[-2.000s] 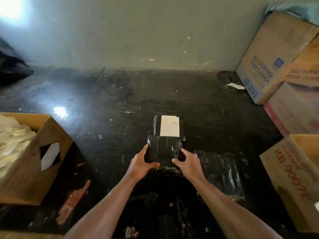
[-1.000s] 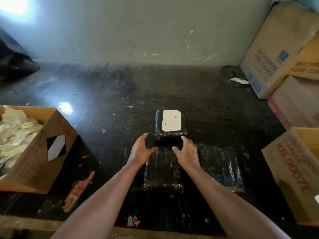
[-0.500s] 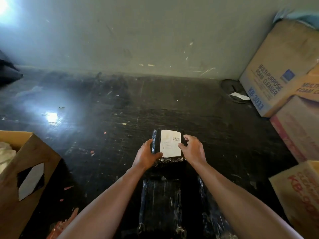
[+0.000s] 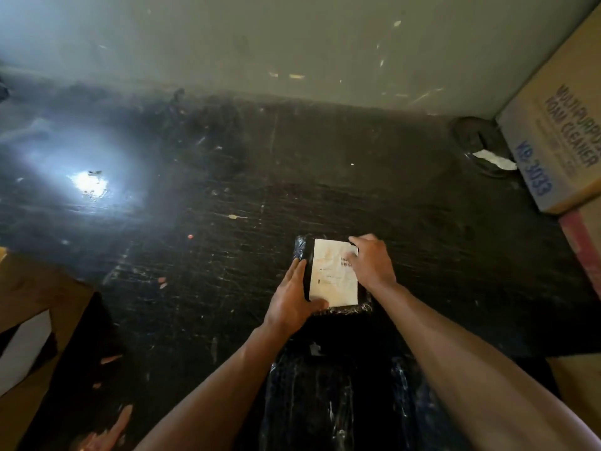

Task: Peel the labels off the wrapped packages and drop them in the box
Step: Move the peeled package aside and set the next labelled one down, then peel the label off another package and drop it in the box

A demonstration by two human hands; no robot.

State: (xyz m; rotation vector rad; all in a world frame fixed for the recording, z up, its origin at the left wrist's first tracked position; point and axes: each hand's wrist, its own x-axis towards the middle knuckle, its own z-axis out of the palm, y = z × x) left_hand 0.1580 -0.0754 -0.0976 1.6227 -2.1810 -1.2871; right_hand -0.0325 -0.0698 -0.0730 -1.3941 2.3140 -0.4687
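A small package wrapped in black film [image 4: 300,252] lies on the dark floor with a white paper label [image 4: 331,275] on its top. My left hand [image 4: 292,297] grips the package's left edge, thumb across the label's near corner. My right hand [image 4: 370,262] rests on the label's far right corner, fingertips curled down onto the paper. Nearer to me lies a second black-wrapped package [image 4: 328,395] without a label showing. The open brown box [image 4: 39,320] stands at the left edge; its inside is out of view.
Cardboard cartons printed "foam cleaner" [image 4: 559,138] are stacked along the right wall, another carton [image 4: 579,379] lower right. A round dark dish with a white scrap [image 4: 487,151] sits by the wall. The floor is scratched, with glare at left.
I let go of the unlabelled package near me and reached forward to the labelled one. My left hand now holds its edge and my right hand has moved up to the label's far corner.
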